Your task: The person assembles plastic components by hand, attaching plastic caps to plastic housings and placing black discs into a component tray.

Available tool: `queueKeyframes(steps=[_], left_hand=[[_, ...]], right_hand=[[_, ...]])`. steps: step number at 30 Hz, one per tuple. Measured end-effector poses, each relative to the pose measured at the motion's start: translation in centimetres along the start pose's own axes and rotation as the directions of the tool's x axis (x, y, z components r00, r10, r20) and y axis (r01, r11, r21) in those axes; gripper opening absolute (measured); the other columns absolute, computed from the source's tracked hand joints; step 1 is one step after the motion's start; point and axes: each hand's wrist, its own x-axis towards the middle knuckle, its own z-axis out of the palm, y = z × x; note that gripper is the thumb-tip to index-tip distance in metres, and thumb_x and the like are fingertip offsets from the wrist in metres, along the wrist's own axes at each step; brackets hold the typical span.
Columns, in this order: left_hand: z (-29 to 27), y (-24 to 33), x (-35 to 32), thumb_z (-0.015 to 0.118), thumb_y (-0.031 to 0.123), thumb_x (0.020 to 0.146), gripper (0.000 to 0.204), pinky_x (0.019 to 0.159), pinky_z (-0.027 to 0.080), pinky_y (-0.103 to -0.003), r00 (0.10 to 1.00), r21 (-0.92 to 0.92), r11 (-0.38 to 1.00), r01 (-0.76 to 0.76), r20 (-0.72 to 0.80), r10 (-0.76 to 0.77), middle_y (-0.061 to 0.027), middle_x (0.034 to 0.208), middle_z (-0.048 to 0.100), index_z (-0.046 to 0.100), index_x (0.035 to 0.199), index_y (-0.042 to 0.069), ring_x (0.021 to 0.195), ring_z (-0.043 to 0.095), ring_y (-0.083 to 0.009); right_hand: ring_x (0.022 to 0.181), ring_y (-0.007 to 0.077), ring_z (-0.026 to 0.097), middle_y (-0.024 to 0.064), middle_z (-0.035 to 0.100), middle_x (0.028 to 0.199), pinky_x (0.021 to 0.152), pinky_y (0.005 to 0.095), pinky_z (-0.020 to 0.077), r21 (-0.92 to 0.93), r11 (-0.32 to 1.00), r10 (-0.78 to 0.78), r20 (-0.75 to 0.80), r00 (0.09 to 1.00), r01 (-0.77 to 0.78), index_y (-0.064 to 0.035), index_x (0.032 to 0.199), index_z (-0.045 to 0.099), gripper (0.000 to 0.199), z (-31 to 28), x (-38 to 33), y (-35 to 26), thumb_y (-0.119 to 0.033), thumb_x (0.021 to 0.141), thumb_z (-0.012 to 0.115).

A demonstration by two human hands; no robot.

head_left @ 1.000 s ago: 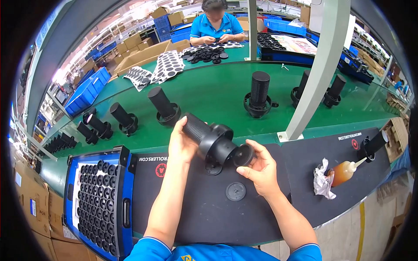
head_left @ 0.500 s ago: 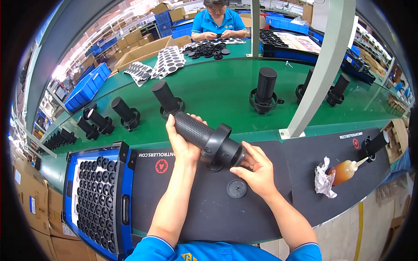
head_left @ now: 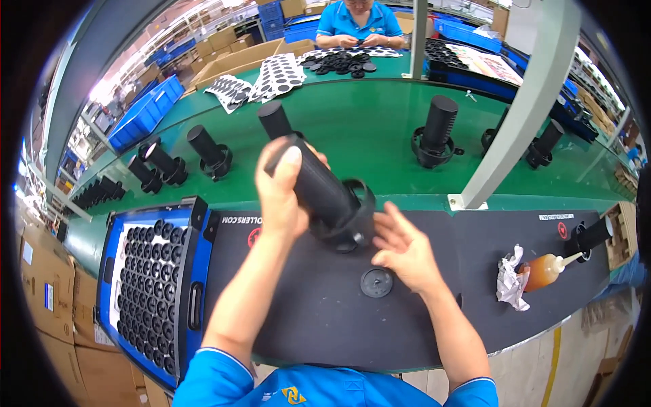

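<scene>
We are gripping a black ribbed cylinder (head_left: 319, 186) with our left hand (head_left: 281, 193), fingers wrapping round its upper part and the thumb lying along the shaft. The cylinder is tilting, its top leaning toward 11 o'clock and its wide ringed base (head_left: 349, 224) hanging toward 5 o'clock, above the black mat (head_left: 312, 319) covering the near tabletop. Our right hand (head_left: 403, 254) is spreading open, fingers fanning toward the ringed base at 9 o'clock of it; we cannot tell whether the fingertips are touching it. A small round black cap (head_left: 376, 282) is lying flat on the mat just beside that hand, at 7 o'clock of it.

At 9 o'clock of the mat a blue tray (head_left: 196, 271) is holding rows of small black round parts. At 3 o'clock an amber squeeze bottle (head_left: 546, 270) is lying next to a crumpled white cloth (head_left: 510, 278). Beyond, at 12 o'clock, more black cylinders (head_left: 437, 129) are standing on the green conveyor (head_left: 366, 129), and another person in a blue shirt (head_left: 359, 19) is working at the far side.
</scene>
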Motion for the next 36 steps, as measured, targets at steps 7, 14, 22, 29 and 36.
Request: queueKeyframes(steps=[7,14,22,29,36], left_hand=[[-8.2,4.5,-0.1,0.068,0.014,0.072,0.043,0.078,0.044,-0.030,0.889,0.740,0.523,-0.423,0.226,0.399,-0.0107,0.093,0.058,0.047,0.108,0.004,0.081,0.057,-0.0194],[-5.3,1.7,2.9,0.064,0.016,0.078,0.042,0.081,0.041,-0.027,0.966,0.551,0.806,-0.213,-0.002,0.257,-0.0116,0.096,0.058,0.047,0.112,-0.001,0.087,0.054,-0.0179],[1.7,-9.0,10.3,0.072,0.025,0.073,0.048,0.076,0.045,-0.030,0.985,0.634,0.754,-0.170,0.136,0.109,-0.0127,0.093,0.055,0.046,0.104,-0.001,0.078,0.055,-0.0195],[-0.6,-10.1,10.4,0.067,0.032,0.077,0.061,0.075,0.047,-0.033,0.868,0.873,0.182,-0.453,0.385,0.312,-0.0165,0.098,0.056,0.042,0.118,-0.005,0.082,0.057,-0.0221],[-2.6,-6.5,-0.6,0.049,0.031,0.091,0.034,0.044,0.039,-0.020,0.680,0.630,0.569,0.528,0.086,-0.728,-0.0092,0.064,0.059,0.060,0.084,0.000,0.047,0.051,-0.0122]], right_hand=[[0.103,0.0256,0.056,0.0191,0.055,0.116,0.086,0.0317,0.0460,0.035,0.996,-0.077,-0.123,0.989,0.082,-0.0040,0.132,0.039,0.069,-1.8,1.1,-1.5,-0.003,0.070,0.070],[0.108,0.0254,0.054,0.0132,0.054,0.121,0.090,0.0340,0.0439,-0.665,0.716,-0.066,0.234,0.970,0.209,-0.0061,0.131,0.042,0.068,-0.9,1.9,0.9,-0.009,0.069,0.070],[0.121,0.0310,0.043,0.0105,0.049,0.128,0.096,0.0370,0.0383,-0.804,0.407,-0.097,0.435,0.895,0.434,-0.0059,0.130,0.041,0.073,0.7,4.0,3.8,-0.011,0.064,0.071],[0.112,0.0247,0.049,0.0114,0.053,0.120,0.090,0.0327,0.0413,-0.664,0.691,-0.138,0.267,0.954,0.286,-0.0047,0.128,0.044,0.069,-1.1,4.3,2.4,-0.005,0.065,0.070],[0.110,0.0210,0.049,0.0149,0.053,0.119,0.088,0.0298,0.0409,-0.439,0.838,-0.271,0.179,0.946,0.324,-0.0028,0.127,0.042,0.065,-2.7,5.1,1.0,0.001,0.066,0.066]])
